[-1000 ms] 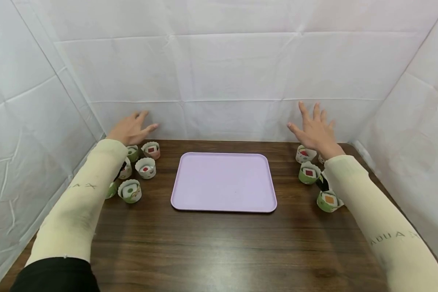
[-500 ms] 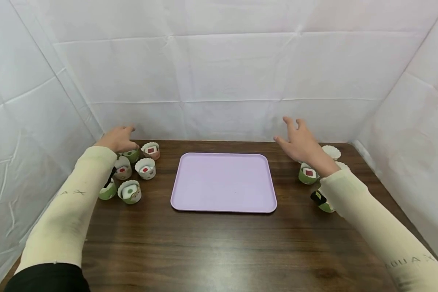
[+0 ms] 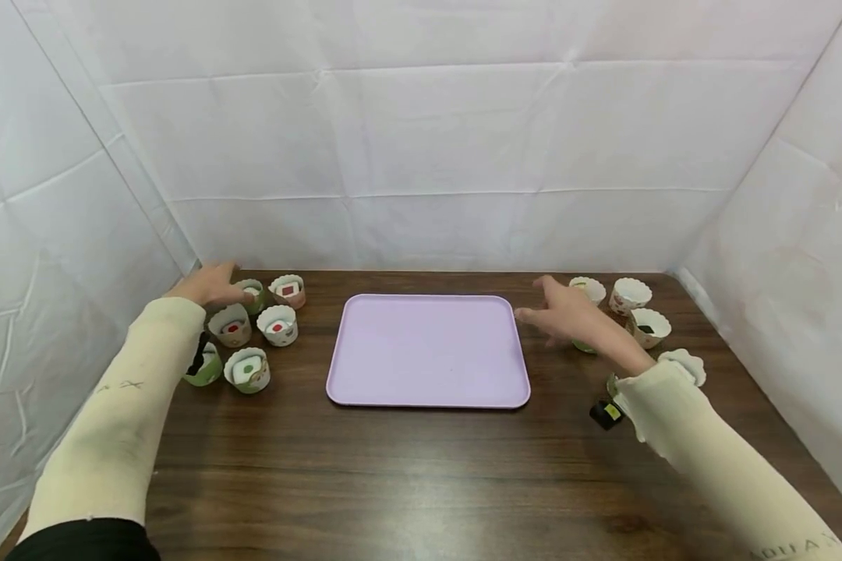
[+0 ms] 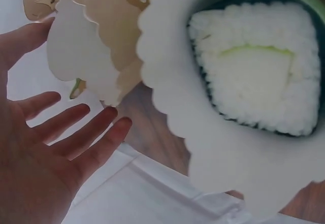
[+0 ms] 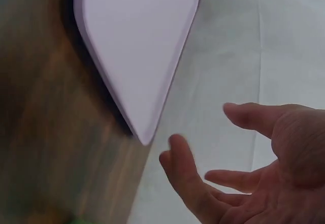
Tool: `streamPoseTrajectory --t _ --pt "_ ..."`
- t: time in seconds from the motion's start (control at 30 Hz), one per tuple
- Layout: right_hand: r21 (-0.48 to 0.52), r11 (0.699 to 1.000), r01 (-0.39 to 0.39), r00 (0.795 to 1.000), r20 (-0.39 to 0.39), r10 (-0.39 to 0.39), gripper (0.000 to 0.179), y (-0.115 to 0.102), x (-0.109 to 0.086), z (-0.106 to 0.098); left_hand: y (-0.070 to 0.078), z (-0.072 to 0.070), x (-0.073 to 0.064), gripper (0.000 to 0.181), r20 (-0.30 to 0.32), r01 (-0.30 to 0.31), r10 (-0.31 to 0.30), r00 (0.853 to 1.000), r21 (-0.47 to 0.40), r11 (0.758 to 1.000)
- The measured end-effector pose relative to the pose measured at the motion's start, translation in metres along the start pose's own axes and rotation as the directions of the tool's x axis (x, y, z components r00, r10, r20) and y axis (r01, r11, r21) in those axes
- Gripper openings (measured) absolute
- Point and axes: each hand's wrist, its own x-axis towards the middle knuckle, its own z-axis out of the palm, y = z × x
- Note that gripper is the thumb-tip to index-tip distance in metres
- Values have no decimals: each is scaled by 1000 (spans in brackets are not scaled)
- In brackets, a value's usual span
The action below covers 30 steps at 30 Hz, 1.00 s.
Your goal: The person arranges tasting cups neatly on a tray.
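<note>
At the back left, my left hand (image 3: 209, 285) hovers by a group of scalloped paper cups with sushi pieces in them. A brown cup (image 3: 230, 325) and a green cup (image 3: 254, 296) are nearest to it. In the left wrist view its fingers (image 4: 96, 148) are spread and relaxed, apart from a tan cup (image 4: 119, 26); a white-lined cup (image 4: 213, 168) close by contains a rice sushi piece (image 4: 254, 82). My right hand (image 3: 568, 312), loosely bent and holding nothing, hangs between the lilac tray (image 3: 428, 351) and the right-hand cups. It partly hides a green cup (image 3: 584, 346).
More cups stand at the left, among them a white cup (image 3: 277, 325), a pink cup (image 3: 288, 291) and a patterned cup (image 3: 247, 370). Beyond the right hand are white cups (image 3: 630, 294). White cloth (image 3: 428, 156) encloses the dark wooden table (image 3: 393, 467).
Both hands have come down from in front of the back cloth toward the table. The left hand has moved leftward, the right hand leftward toward the tray. Cups and tray have stayed put.
</note>
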Motion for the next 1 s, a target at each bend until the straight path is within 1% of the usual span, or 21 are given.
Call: streamPoseTrajectory --t 0.17,0.3,0.4,0.5,0.7,0.93,1.0 --pt "21 1000 -17 999 45 16 75 3 -4 23 0 4 -3 86 29 27 -26 999 -26 999" --pt "27 998 -60 995 79 58 81 8 -6 39 3 8 -1 83 33 15 -14 999 -31 999" --pt "59 994 -94 992 92 88 85 11 -8 48 6 9 0 80 27 9 -8 1000 -20 1000" --pt "97 989 -110 990 97 100 84 13 -10 55 7 9 1 77 27 13 -13 1000 -7 1000" --pt "117 990 -80 993 92 69 76 16 -9 65 4 8 2 76 32 19 -20 999 1 1000" --pt "142 989 -50 997 62 42 70 20 -10 68 3 10 6 75 -2 13 -13 1000 -2 1000" --pt "137 990 -39 998 52 32 69 21 -10 69 4 10 5 75 -4 15 -15 1000 3 1000"
